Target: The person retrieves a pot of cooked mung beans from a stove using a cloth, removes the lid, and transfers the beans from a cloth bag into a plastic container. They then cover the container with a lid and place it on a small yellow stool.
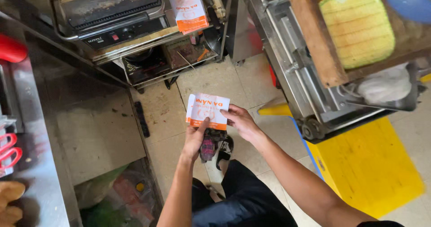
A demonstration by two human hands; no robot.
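A small white and orange paper bag point(208, 111) is held between 2 hands near the middle of the view, above the tiled floor point(211, 81). The left hand point(196, 139) is closed on the bag's lower edge, at about 6 o'clock of the bag, with the thumb laid over the orange band. The right hand point(241, 121) is closed on the bag's right edge, at about 3 o'clock, the fingertips pinched over the corner. The bag is kept roughly flat towards the camera, slightly tilted.

Directly below the hands, at 6 o'clock, a patterned sandal point(214, 146) is seen on the floor, partly hidden by the left wrist. At 12 o'clock of the bag, a stack of like white and orange bags point(187, 6) is hung on a metal cart, beside a dark contact grill point(112, 9) at 11 o'clock. At 2 o'clock, a yellow and green sponge cloth point(358, 27) is laid on a wooden shelf point(314, 43). At 4 o'clock, a yellow mat point(368, 166) is spread on the floor. At 9 o'clock, red scissor handles point(8, 149) are seen on a steel counter point(38, 173).
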